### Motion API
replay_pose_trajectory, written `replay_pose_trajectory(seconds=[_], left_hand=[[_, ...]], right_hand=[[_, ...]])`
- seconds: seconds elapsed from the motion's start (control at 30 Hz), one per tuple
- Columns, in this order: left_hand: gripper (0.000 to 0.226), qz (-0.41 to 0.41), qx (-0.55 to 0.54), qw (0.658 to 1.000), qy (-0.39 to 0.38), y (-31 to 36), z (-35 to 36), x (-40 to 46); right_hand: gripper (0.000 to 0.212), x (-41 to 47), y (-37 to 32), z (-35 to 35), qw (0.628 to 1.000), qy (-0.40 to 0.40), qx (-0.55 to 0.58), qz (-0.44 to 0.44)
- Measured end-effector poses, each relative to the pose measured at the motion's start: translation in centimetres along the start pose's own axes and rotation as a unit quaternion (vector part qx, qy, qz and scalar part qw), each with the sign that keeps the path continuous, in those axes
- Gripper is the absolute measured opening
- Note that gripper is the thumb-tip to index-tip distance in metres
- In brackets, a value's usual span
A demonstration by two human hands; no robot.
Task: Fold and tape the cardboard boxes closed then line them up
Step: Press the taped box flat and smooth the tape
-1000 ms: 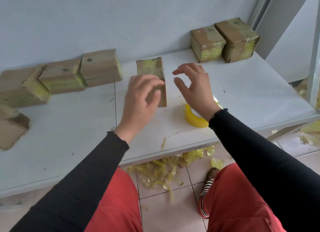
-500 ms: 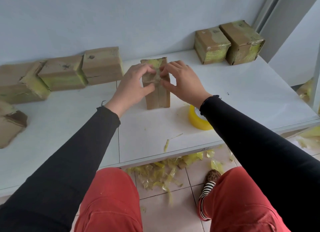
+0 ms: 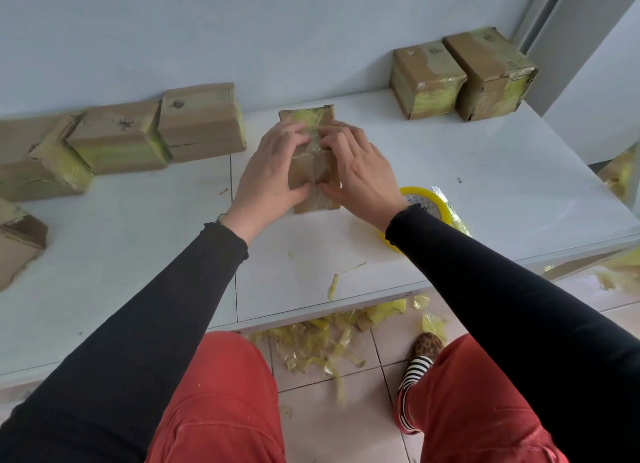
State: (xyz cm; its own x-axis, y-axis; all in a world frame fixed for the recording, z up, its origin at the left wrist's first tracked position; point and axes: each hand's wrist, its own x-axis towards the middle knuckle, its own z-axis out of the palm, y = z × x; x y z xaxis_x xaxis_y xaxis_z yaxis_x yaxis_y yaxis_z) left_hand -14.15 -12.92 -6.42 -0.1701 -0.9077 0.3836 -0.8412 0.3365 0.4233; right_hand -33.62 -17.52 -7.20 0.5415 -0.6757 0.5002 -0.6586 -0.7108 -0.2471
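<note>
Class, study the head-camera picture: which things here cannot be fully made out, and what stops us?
- Yellow tape roll: head view, right sleeve covers its near part.
- Upright brown cardboard box: both hands, left hand and right hand, cover its sides.
- Flattened brown cardboard piece: cut by left edge.

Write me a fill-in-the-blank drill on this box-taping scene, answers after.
1. Both hands, left hand and right hand, grip the ___ cardboard box.
2. The yellow tape roll lies beside the ___ wrist.
3. At the table's far right corner stand ___ taped boxes.
4. Torn tape scraps litter the ___.

Answers: middle; right; two; floor
</note>
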Motion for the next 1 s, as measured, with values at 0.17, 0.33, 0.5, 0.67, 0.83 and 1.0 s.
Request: replay_pose_trajectory(seconds=[0.17, 0.33, 0.5, 0.67, 0.83, 1.0], left_hand=[[0.055, -0.026, -0.057, 0.998, 0.004, 0.2, -1.0, 0.3], [0.037, -0.086, -0.149, 0.984, 0.050, 2.2, -2.0, -0.1], [0.019, -0.251, -0.293, 0.917, 0.098, 4.0, -2.2, -2.0], [0.041, -0.363, -0.240, 0.900, 0.020, 2.3, -1.0, -4.4], [0.056, -0.071, 0.004, 0.997, -0.023, 1.6, -0.9, -3.7], [0.072, -0.004, 0.094, 0.990, -0.104, 1.2, 0.3, -4.0]], right_hand=[[0.048, -0.3, 0.5, -0.4, 0.984, -0.006, 0.166, 0.057], [0.037, 0.2, -0.6, -3.0, 0.933, 0.009, 0.316, 0.173], [0.040, 2.2, -2.4, -4.8, 0.935, -0.036, 0.286, 0.208], [0.056, 0.9, -2.7, -4.0, 0.953, -0.229, 0.142, 0.142], [0.057, -2.3, -4.4, -4.7, 0.975, -0.216, -0.005, 0.049], [0.089, -5.3, -4.8, -2.6, 0.975, -0.217, -0.035, 0.034]])
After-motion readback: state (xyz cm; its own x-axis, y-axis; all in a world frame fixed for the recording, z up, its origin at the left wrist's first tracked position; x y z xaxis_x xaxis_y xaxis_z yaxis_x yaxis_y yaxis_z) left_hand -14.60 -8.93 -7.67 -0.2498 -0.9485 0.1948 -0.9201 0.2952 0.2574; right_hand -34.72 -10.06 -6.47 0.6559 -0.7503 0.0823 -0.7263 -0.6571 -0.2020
